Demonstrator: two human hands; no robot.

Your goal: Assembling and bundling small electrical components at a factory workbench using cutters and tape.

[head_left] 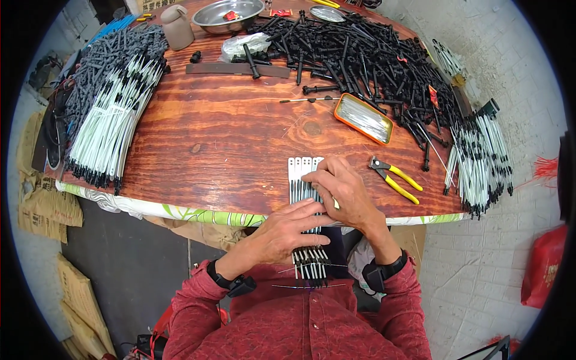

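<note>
A row of slim white-and-black strips (298,163) lies side by side over the table's front edge, their white holed ends pointing away from me. Thin wires (337,264) cross the near ends close to my shirt. My left hand (281,233) rests across the strips with its fingers stretched out. Just beyond it, my right hand (343,191) is closed over the strips with bent fingers. A small pale tip (336,204) shows by its palm; what it belongs to is hidden. Right of that hand lie yellow-handled cutters (401,184).
An orange-rimmed tin (360,130) holds thin metal needles. Black plastic rods (360,60) are heaped behind it. Bundled white strips (102,138) lie left, with grey pieces (114,51) behind; more bundles (480,159) lie right. A metal bowl (210,21) and brown jug (177,30) stand far back.
</note>
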